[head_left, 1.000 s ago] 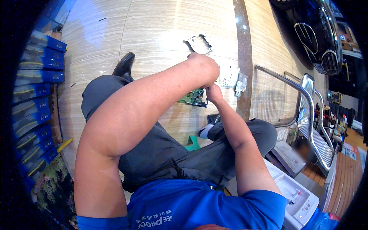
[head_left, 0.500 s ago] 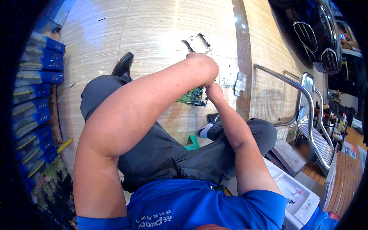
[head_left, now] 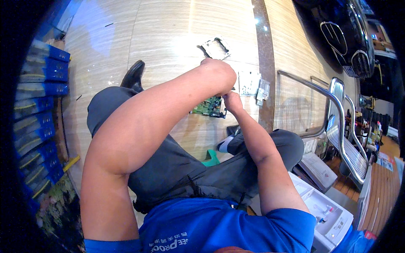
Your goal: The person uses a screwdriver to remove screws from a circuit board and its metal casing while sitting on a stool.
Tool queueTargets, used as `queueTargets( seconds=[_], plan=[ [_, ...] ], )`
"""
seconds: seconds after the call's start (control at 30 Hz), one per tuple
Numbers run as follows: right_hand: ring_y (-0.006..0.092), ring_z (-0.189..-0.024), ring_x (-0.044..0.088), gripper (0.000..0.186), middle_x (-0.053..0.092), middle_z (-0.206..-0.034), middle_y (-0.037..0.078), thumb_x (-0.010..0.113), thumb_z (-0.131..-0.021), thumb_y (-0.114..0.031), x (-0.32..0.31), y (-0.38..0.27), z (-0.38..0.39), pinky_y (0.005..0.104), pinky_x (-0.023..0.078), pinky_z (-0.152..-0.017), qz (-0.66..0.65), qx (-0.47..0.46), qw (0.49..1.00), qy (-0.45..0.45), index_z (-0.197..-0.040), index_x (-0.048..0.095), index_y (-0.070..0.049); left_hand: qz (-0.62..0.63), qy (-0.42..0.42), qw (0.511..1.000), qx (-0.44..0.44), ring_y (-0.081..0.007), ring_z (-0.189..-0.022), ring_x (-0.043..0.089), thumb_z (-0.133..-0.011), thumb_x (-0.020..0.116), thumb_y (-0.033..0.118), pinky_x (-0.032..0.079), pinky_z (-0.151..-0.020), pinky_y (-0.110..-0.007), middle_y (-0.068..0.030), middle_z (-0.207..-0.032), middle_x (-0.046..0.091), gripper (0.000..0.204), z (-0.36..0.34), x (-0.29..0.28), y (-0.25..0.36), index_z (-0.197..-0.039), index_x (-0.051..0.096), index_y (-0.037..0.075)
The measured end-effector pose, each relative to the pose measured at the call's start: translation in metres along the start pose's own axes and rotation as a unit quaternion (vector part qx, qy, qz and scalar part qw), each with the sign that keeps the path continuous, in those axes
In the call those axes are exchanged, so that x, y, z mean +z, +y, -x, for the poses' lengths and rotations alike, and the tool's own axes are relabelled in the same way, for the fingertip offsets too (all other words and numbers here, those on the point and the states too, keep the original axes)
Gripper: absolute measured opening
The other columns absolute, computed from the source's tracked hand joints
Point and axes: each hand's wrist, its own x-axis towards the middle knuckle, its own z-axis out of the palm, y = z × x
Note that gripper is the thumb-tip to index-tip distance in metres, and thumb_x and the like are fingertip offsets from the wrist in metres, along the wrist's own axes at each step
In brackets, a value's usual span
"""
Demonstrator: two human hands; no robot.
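A green circuit board sits between my legs, partly covered by my left forearm. My left hand bends over the work from above with its fingers curled; whatever they grip is hidden behind the hand. Close below it, my right hand is closed in a pinch at the board's right edge. A small dark bit shows between the two hands, too small to name. Beyond them lies a white rectangular frame with an open middle. To the right are a flat white panel and a grey metal piece.
A green plastic piece lies by my legs. Right of me stands a metal bench, with a white water dispenser nearer. Stacked blue boxes line the left side. Beyond the bench is a dark car front.
The view has shifted slightly. Both hands stay close together by the circuit board, and a little more of the board's right part shows beside my right hand.
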Motion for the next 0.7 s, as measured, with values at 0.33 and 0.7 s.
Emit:
queueTargets(
  seconds=[0.33,0.7],
  plan=[
    [0.0394,-0.086,0.067,0.019,0.069,-0.090,0.022,0.061,-0.091,-0.020,-0.001,-0.003,0.000,0.0502,0.053,-0.078,0.043,0.048,0.998,0.007,-0.095,0.070,-0.004,0.003,-0.017,1.000,-0.011,-0.0247,-0.106,0.069,-0.077,0.076,0.013,0.056,-0.083,-0.042,-0.0086,-0.113,0.072,0.033,-0.003,0.002,0.002,-0.111,0.075,0.012],
    [0.0416,-0.083,0.066,0.019,0.069,-0.085,0.023,0.060,-0.093,-0.021,0.006,0.008,-0.003,0.0507,0.053,-0.075,-0.011,-0.022,0.999,0.025,-0.095,0.069,-0.004,-0.006,0.002,1.000,0.006,-0.0297,-0.098,0.070,-0.086,0.072,0.027,0.057,-0.080,-0.044,-0.0153,-0.102,0.073,0.026,-0.004,0.004,0.000,-0.101,0.075,0.005]
  ],
)
